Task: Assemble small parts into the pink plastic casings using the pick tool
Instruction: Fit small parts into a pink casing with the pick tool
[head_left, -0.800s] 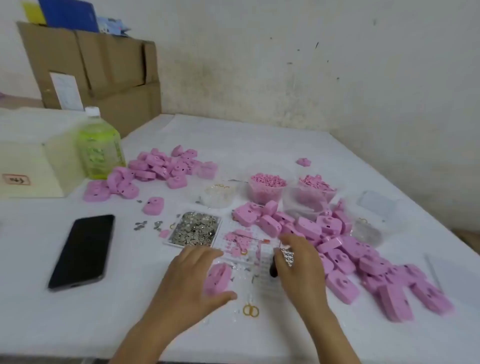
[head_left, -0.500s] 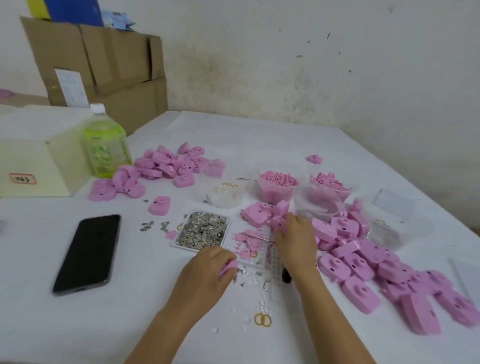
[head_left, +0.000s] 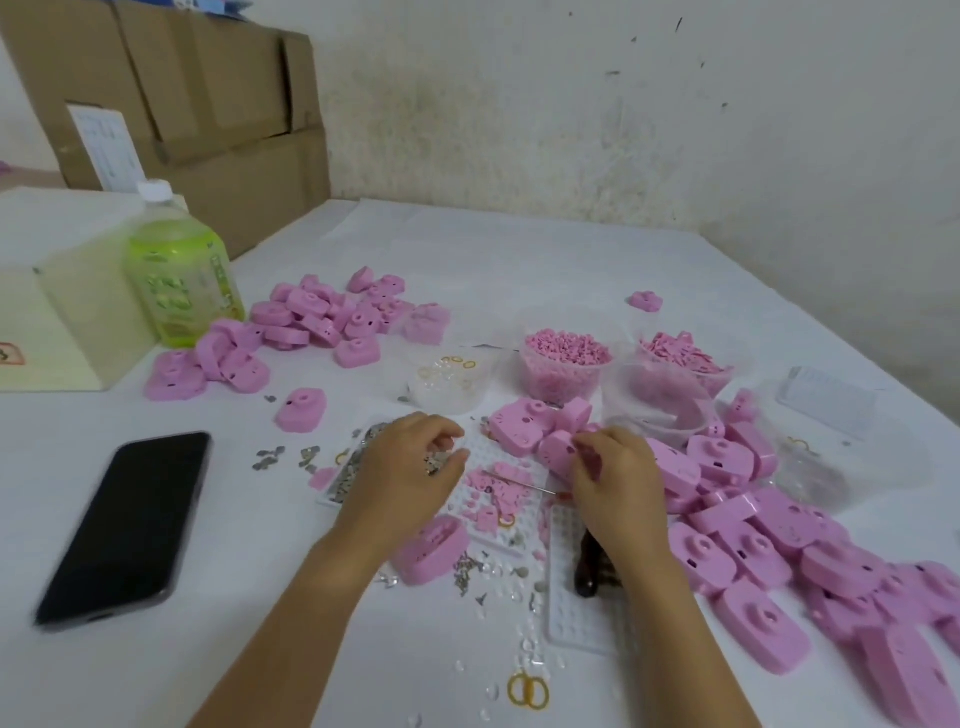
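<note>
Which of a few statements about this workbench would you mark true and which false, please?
1. The black phone lies flat, to the left of the left hand. True.
2. The green bottle has no cap. False: its white cap is on.
3. The left hand is over the small metal parts. True.
4. The tub of pink pellets stands nearer the person than the left hand does. False: it stands farther away, beyond the hand.
5. A pink casing lies beside the left wrist. True.
</note>
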